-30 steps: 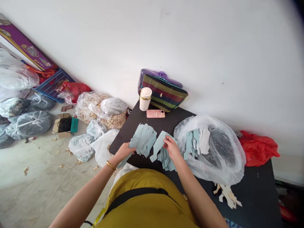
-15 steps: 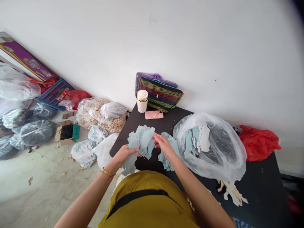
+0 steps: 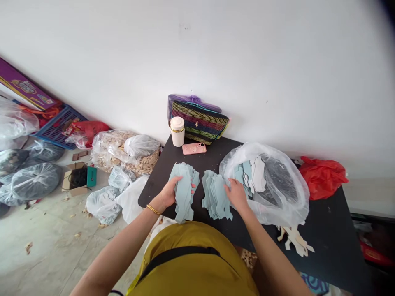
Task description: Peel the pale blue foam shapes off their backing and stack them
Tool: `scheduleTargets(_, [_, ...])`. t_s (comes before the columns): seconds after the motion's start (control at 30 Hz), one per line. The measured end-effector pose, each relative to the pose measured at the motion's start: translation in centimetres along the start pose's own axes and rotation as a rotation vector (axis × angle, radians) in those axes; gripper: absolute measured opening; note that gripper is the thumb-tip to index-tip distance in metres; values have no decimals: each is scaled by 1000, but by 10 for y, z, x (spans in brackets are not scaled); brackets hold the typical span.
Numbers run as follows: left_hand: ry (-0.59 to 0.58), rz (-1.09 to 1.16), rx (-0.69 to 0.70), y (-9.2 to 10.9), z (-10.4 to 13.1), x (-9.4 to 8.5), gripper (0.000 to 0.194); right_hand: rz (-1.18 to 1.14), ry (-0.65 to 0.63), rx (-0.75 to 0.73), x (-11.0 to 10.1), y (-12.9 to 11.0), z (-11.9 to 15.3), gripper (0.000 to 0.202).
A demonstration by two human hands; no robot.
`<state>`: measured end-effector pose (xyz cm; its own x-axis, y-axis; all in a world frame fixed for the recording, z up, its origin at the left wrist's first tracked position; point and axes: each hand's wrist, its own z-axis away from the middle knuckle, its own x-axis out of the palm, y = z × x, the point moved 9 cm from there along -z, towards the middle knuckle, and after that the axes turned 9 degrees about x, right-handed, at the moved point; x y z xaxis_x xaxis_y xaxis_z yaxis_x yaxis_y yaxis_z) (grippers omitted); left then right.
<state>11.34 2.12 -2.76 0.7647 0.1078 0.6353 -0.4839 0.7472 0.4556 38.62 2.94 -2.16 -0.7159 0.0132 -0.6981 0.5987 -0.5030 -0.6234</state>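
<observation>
My left hand [image 3: 168, 192] is closed around a bundle of light blue-grey cut pieces [image 3: 184, 193] with wavy edges, thumb on top and fingertips showing at the right side. A second fanned pile of the same blue-grey pieces [image 3: 216, 195] lies on the black table [image 3: 160, 172], to the right of the bundle. My right hand [image 3: 237, 194] is at that pile's right edge, thumb towards it, fingers loosely bent and apart. Just beyond it, a clear plastic bag [image 3: 284, 185] stands open with more blue-grey pieces and white ones [image 3: 258, 174] inside.
At the table's back are a white cup [image 3: 177, 132], a pink phone [image 3: 194, 149] and a striped mesh pouch [image 3: 200, 121]. A red plastic bag [image 3: 323, 176] sits right; pale scraps [image 3: 298, 242] lie at the front. Filled bags [image 3: 40, 176] cover the floor at left.
The left hand's bundle has become straighter and neater. My right hand has moved right, away from the bundle, to the far side of the second pile. The view has shifted slightly right.
</observation>
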Motion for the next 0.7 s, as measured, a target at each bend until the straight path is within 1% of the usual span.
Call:
scheduleTargets(0.03, [-19, 16, -3, -2, -1, 3, 49, -5, 20, -45, 2, -10, 7, 31])
scheduleTargets(0.07, [-37, 28, -10, -4, -2, 6, 53, -17, 6, -102, 9, -24, 16, 32])
scheduleTargets(0.1, [-50, 35, -18, -7, -2, 10, 55, -36, -34, -162, 19, -41, 26, 32])
scheduleTargets(0.13, [-48, 36, -19, -8, -3, 13, 53, -66, -112, -215, 33, -59, 36, 31])
scheduleTargets(0.17, [-28, 29, -5, -8, -3, 15, 48, -91, -185, -258, 47, -77, 46, 30])
scheduleTargets(0.2, [14, 18, 31, -6, -3, 15, 40, -100, -223, -284, 58, -93, 53, 28])
scheduleTargets(0.23, [68, 4, 86, -2, -3, 13, 31, -96, -235, -295, 68, -105, 58, 27])
scheduleTargets(0.3, [173, -28, 186, 6, -2, 9, 18, -64, -204, -279, 81, -119, 60, 26])
scheduleTargets(0.37, [229, -55, 220, 9, 0, 5, 17, -61, -174, -242, 90, -122, 58, 24])
scheduleTargets(0.4, [238, -57, 213, 7, 0, 2, 20, -93, -186, -221, 93, -121, 55, 21])
scheduleTargets(0.47, [235, -21, 203, 5, 0, -5, 25, -229, -274, -153, 102, -114, 51, 17])
scheduleTargets(0.57, [214, 75, 216, 6, 2, -22, 31, -503, -448, 50, 113, -94, 44, 22])
scheduleTargets(0.63, [192, 109, 202, 7, 6, -33, 34, -620, -508, 164, 117, -82, 39, 28])
scheduleTargets(0.7, [174, 117, 177, 8, 12, -42, 37, -654, -533, 197, 121, -75, 32, 30])
